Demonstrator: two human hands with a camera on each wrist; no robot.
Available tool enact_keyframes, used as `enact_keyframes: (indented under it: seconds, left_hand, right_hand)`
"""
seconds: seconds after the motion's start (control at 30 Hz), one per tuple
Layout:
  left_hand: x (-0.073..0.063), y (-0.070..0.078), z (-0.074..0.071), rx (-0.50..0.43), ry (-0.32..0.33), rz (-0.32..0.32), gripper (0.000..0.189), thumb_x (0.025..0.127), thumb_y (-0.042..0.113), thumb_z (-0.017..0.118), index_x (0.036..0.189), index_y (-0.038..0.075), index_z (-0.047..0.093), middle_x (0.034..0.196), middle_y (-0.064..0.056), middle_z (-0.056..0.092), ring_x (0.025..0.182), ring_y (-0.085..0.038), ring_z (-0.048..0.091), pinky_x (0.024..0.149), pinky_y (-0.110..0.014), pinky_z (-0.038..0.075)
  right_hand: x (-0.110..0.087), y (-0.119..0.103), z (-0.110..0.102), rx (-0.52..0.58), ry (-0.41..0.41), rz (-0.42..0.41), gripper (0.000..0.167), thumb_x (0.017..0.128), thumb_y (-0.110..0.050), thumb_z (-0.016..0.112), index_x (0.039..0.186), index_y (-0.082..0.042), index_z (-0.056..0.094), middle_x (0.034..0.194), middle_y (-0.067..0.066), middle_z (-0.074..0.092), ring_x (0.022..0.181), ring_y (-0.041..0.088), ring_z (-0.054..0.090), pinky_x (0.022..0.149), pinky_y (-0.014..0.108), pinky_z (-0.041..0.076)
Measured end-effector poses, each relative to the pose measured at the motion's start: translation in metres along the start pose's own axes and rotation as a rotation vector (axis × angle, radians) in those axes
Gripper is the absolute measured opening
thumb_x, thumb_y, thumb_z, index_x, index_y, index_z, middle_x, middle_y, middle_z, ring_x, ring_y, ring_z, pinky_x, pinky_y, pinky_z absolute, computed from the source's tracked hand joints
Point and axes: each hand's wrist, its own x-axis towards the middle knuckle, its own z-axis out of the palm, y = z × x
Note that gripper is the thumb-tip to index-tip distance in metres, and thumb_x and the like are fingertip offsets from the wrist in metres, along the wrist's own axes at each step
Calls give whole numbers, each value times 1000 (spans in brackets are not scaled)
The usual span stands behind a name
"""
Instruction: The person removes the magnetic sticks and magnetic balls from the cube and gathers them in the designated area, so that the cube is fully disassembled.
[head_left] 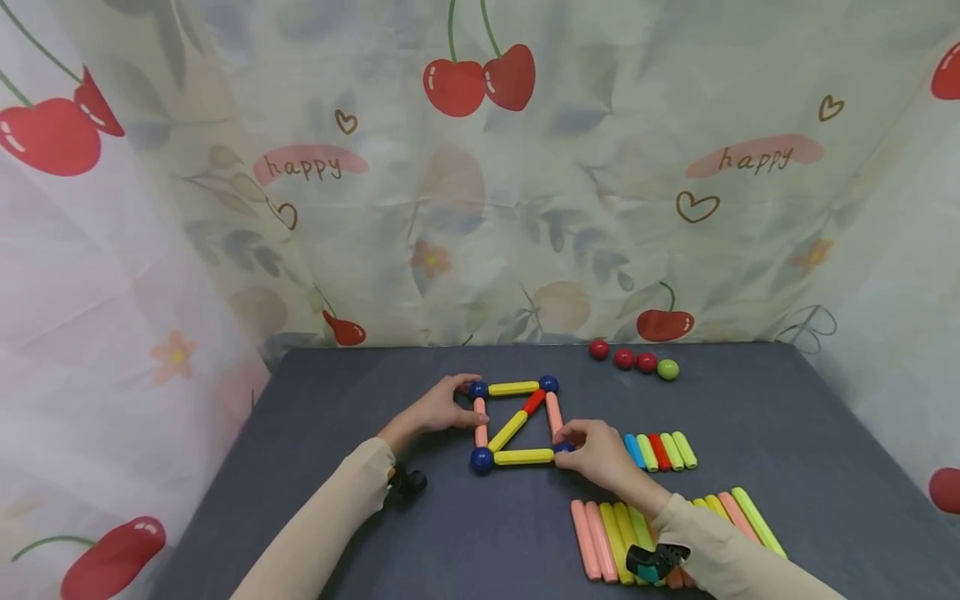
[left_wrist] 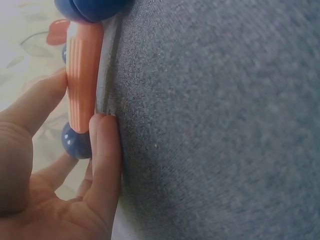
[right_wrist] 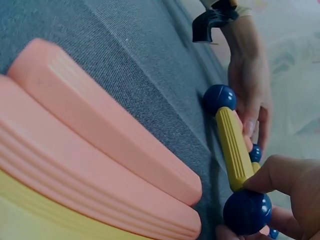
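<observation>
A square of magnetic rods and blue balls lies on the table, with yellow rods at the far side (head_left: pixel 513 388) and near side (head_left: pixel 523 457). A red and yellow diagonal (head_left: pixel 508 430) crosses it. My left hand (head_left: pixel 441 405) holds the left pink rod (left_wrist: pixel 84 75) between thumb and fingers, some fingers reaching the far-left blue ball (head_left: pixel 477 389). At the near-right corner, my right hand (head_left: pixel 600 454) grips a blue ball (right_wrist: pixel 247 212), thumb over where it meets the near yellow rod. The right pink rod (head_left: pixel 553 412) runs up from that corner to another blue ball (head_left: pixel 548 384).
Short rods (head_left: pixel 660 451) in blue, green and red lie right of the square. Nearer, long pink, yellow and green rods (head_left: pixel 592 542) form a row partly under my right forearm. Red balls (head_left: pixel 624 359) and a green ball (head_left: pixel 667 369) sit by the back edge, before a printed curtain (head_left: pixel 480 208).
</observation>
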Motion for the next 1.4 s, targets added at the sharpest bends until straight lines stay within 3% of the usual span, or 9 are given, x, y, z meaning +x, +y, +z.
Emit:
enact_keyframes:
  seconds: [0.33,0.53,0.7,0.83,0.93,1.1,1.2,1.3,1.4]
  left_hand:
    - [-1,4,0,-38,8,-14,77,81,35,82,148,22,45,140,-15,45,111,-24,57,82,-33,56]
    - [0,4,1,-91,-3,-13,78,81,30,83,148,20,44,138,-17,44,90,-19,65,74,-30,59]
    - [-1,6,1,-97,-1,-20,77,82,30,82,148,19,44,139,-17,43,87,-18,65,74,-30,59]
    - [-5,6,1,-114,14,-9,66,88,30,76,146,16,46,137,-19,46,87,-18,66,74,-31,60]
    - [-7,6,2,-108,62,0,52,93,28,70,140,13,52,133,-18,52,84,-16,67,70,-31,60]
    - [-8,3,3,-38,137,45,39,94,25,70,129,11,61,124,-13,58,78,-15,64,65,-29,56]
    - [-8,3,3,24,153,97,38,94,25,70,129,12,64,123,-11,60,88,-17,64,69,-30,55]
    - [-8,3,2,54,153,128,37,95,25,68,130,14,65,125,-7,64,103,-20,64,78,-33,55]
    - [-7,2,2,49,144,137,36,96,25,67,130,15,65,124,-6,67,108,-21,65,83,-35,55]
  right_hand:
    - [2,3,-3,-31,38,-36,18,74,-13,79,91,-15,73,90,0,67,77,15,53,66,27,45]
    - [2,2,-5,-88,111,-115,17,75,-14,81,88,-17,70,88,2,61,78,15,50,67,27,41]
    - [6,3,-15,-88,144,-110,19,78,-17,83,93,-15,72,95,5,64,84,18,54,71,29,43]
    - [14,7,-34,-56,158,-71,26,82,-20,81,106,-14,73,109,9,69,96,23,62,81,36,53]
    - [23,14,-55,-5,168,-48,32,85,-22,79,114,-12,72,117,12,70,103,27,65,84,40,56]
    - [39,40,-96,69,208,-13,40,88,-25,76,123,-8,68,128,19,64,112,34,61,92,44,54]
    - [47,62,-116,103,237,11,46,89,-28,75,129,-6,64,133,21,60,115,35,59,96,48,50]
    - [53,84,-132,124,263,37,51,91,-30,72,134,-5,60,135,22,59,110,28,59,93,43,50]
    - [56,103,-144,122,283,58,52,93,-32,70,135,-5,59,134,21,58,99,9,57,86,30,50]
